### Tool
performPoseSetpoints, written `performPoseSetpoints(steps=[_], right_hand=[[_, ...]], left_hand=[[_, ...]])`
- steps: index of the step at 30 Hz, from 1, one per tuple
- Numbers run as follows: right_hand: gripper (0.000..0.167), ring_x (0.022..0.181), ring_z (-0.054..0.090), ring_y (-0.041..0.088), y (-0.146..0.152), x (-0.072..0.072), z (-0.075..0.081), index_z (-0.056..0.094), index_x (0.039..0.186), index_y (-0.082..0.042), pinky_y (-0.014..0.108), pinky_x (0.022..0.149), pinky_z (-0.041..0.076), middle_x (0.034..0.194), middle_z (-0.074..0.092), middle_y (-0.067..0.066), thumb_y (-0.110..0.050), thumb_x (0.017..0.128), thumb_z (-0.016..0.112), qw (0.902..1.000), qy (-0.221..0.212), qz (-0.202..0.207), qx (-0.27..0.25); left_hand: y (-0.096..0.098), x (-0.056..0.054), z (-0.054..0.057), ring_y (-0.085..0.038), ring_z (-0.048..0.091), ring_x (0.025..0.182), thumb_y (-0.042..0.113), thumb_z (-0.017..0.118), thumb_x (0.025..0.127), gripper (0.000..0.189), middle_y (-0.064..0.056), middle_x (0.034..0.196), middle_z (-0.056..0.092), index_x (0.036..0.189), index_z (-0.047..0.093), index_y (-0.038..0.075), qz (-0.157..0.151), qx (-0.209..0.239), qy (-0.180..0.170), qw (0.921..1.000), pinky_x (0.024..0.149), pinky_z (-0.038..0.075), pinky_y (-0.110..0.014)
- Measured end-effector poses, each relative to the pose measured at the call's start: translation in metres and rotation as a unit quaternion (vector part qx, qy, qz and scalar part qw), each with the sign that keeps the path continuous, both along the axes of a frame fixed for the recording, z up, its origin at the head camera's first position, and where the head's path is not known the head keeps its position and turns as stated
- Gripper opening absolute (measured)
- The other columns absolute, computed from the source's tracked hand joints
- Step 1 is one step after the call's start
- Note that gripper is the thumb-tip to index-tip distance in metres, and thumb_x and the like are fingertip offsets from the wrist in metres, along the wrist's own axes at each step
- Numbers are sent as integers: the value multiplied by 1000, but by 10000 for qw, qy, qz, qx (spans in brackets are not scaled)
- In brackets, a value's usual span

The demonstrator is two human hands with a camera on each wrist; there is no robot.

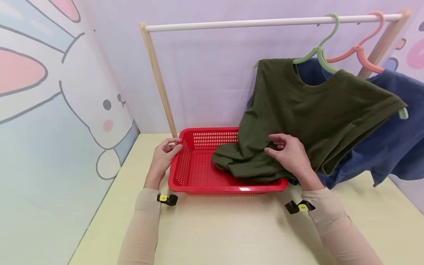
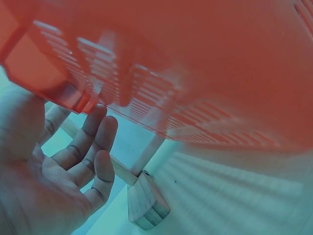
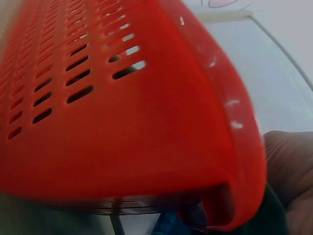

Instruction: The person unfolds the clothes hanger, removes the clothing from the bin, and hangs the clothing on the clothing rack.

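A red plastic basket [image 1: 205,167] with slotted walls stands at the table's middle. At its left end my left hand [image 1: 165,151] holds the rim, thumb and forefinger on the edge; the other fingers bend beneath the rim in the left wrist view. An olive green shirt [image 1: 291,106] hangs on a green hanger [image 1: 314,55], its lower part bunched inside the basket and draped over the right end. Over that cloth is my right hand [image 1: 291,152], thumb and fingers bent with a gap between. Whether it grips the covered rim is hidden. In the right wrist view it is beside the basket corner [image 3: 239,186].
A wooden rack with a white rail [image 1: 232,24] stands behind the basket. A blue shirt [image 1: 391,136] on a coral hanger [image 1: 361,55] hangs behind the green one. Left is a wall [image 1: 49,165] with a rabbit drawing. Pale tabletop [image 1: 225,232] lies in front.
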State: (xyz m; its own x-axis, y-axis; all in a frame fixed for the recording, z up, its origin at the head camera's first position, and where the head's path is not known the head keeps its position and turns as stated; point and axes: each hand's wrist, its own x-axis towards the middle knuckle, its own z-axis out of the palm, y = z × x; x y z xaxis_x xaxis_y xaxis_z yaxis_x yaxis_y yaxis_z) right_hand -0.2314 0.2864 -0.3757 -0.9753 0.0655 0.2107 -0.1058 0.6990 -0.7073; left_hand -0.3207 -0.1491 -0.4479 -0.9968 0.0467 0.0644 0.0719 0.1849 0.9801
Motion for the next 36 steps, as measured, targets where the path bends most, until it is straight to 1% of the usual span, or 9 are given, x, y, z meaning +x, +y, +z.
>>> performPoseSetpoints(steps=[7, 9, 13, 16, 20, 23, 28, 31, 36], right_hand=[[48, 127, 69, 47, -1, 0, -5, 73, 141, 0, 63, 109, 53, 140, 66, 28, -21, 99, 86, 9989, 80, -144, 435], [44, 125, 70, 46, -1, 0, -7, 76, 137, -1, 63, 107, 54, 138, 69, 28, -20, 98, 86, 9983, 151, -208, 528], [33, 116, 73, 44, -1, 0, -9, 82, 126, -2, 62, 101, 55, 126, 76, 27, -17, 98, 85, 9966, 360, -298, 679], [23, 107, 75, 40, -2, 0, -10, 85, 118, -4, 59, 95, 56, 114, 81, 22, -14, 97, 84, 9947, 591, -341, 771], [12, 93, 75, 34, -3, 0, -10, 86, 107, -7, 53, 85, 57, 99, 83, 14, -12, 96, 83, 9921, 846, -379, 840], [7, 85, 74, 31, -3, 0, -10, 86, 101, -7, 47, 79, 56, 93, 83, 11, -11, 97, 81, 9911, 962, -373, 837], [7, 81, 72, 30, -3, 1, -9, 84, 99, -6, 42, 74, 54, 91, 81, 12, -11, 99, 78, 9913, 1005, -370, 761], [9, 81, 71, 30, 0, 3, -4, 83, 100, -5, 40, 72, 53, 92, 80, 13, -12, 101, 77, 9914, 1006, -459, 694], [16, 83, 67, 22, 9, 9, 10, 84, 106, -7, 33, 71, 49, 96, 80, 13, -21, 105, 76, 9878, 1156, -835, 625]], left_hand=[[1, 0, -1, -22, 74, 111, 34, 73, 110, 43, -23, 136, 72, 148, 67, 15, -36, 34, 59, 10000, 89, 64, -25], [2, 0, -1, -22, 74, 110, 34, 73, 110, 43, -23, 136, 72, 148, 67, 15, -51, 40, 47, 10000, 89, 64, -25], [3, 0, 0, -22, 74, 110, 35, 74, 110, 44, -22, 135, 72, 149, 67, 16, -52, 41, 29, 10000, 90, 64, -26], [2, 0, 0, -22, 74, 110, 35, 73, 110, 44, -22, 135, 72, 149, 67, 16, -40, 39, 45, 10000, 90, 64, -26], [1, 0, 0, -24, 74, 111, 35, 73, 110, 43, -22, 135, 72, 148, 67, 16, -16, 27, 19, 10000, 89, 64, -26], [0, -1, -1, -26, 74, 112, 35, 74, 110, 43, -21, 135, 72, 148, 68, 17, 10, 10, 6, 10000, 90, 64, -26], [0, 1, 0, -24, 75, 112, 37, 75, 109, 45, -19, 136, 72, 148, 67, 18, 27, -8, 19, 10000, 92, 64, -27], [-1, 0, 0, -22, 75, 110, 36, 75, 109, 44, -20, 136, 72, 148, 67, 17, 24, -14, 7, 10000, 90, 64, -26], [0, 0, 0, -22, 74, 110, 35, 74, 109, 43, -21, 134, 73, 147, 68, 17, 12, 16, -25, 10000, 90, 64, -26]])
